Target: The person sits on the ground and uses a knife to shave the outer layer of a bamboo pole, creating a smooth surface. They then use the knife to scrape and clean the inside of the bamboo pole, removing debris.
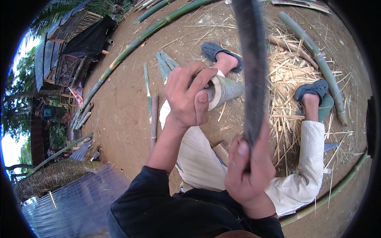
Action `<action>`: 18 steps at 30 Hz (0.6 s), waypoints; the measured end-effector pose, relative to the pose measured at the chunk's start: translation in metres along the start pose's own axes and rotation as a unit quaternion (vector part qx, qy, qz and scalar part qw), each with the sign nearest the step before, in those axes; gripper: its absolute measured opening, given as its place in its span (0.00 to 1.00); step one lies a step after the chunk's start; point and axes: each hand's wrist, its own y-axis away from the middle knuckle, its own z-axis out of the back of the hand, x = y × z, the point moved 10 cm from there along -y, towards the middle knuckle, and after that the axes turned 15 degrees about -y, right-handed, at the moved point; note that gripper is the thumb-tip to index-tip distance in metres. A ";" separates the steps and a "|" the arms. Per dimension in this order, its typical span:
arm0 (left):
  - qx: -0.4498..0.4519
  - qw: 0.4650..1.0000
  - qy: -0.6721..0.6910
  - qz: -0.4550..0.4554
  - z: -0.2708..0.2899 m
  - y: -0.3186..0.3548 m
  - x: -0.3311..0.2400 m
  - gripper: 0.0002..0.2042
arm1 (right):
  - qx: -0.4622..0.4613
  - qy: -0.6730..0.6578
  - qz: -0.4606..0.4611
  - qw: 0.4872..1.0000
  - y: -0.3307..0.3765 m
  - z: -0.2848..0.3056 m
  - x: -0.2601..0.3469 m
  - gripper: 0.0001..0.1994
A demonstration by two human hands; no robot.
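Between sandalled feet, left hand (186,97) grips hollow bamboo (224,90).

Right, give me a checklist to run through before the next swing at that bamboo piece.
1. Left hand grips the top of the short pale cut bamboo tube: ok.
2. Right hand closed around the long dark blurred blade-like tool: ok.
3. Left fingers away from the tube's rim: not ok, they curl over it.
4. Feet in grey-blue rubber clogs away from the tube: not ok, the left foot lies right behind it.
5. Tool's edge and which way it faces: cannot tell, it is blurred.
6. Tube's lower end firmly seated on the ground: cannot tell.
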 end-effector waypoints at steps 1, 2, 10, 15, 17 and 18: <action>-0.008 1.000 0.011 -0.002 -0.006 -0.004 -0.006 0.21 | -0.006 0.034 0.018 0.999 -0.005 0.003 -0.004 0.28; -0.012 1.000 0.011 0.004 -0.005 -0.002 -0.005 0.21 | 0.011 0.044 0.006 0.999 -0.009 -0.005 -0.020 0.29; -0.036 0.989 0.119 0.078 -0.009 0.017 0.006 0.18 | -0.051 -0.004 0.009 0.999 -0.008 0.011 -0.006 0.26; -0.025 0.980 0.166 0.108 -0.012 0.022 0.016 0.20 | 0.007 0.012 -0.026 1.000 -0.025 0.004 -0.036 0.25; -0.010 0.981 0.164 0.099 -0.010 0.024 0.013 0.20 | -0.002 -0.001 -0.014 1.000 -0.024 0.007 -0.017 0.25; -0.007 0.986 0.137 0.097 -0.013 0.023 0.009 0.21 | -0.003 -0.005 -0.005 1.000 -0.022 0.009 -0.008 0.25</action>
